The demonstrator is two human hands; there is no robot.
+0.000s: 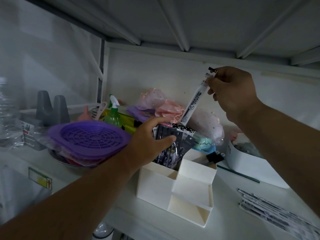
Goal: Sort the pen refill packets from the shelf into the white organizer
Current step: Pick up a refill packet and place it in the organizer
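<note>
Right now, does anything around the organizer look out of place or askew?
Nothing damaged or spilled. More refill packets lie loose on the shelf at lower right, unsorted. The packet in the right hand hangs tilted above the bundle that the left hand steadies in the white organizer.

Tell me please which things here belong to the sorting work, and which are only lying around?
Belong: white organizer; packets standing in it; packet in right hand; left hand; loose packets on the shelf.

Lying around: purple strainer; green spray bottle; white bin.
</note>
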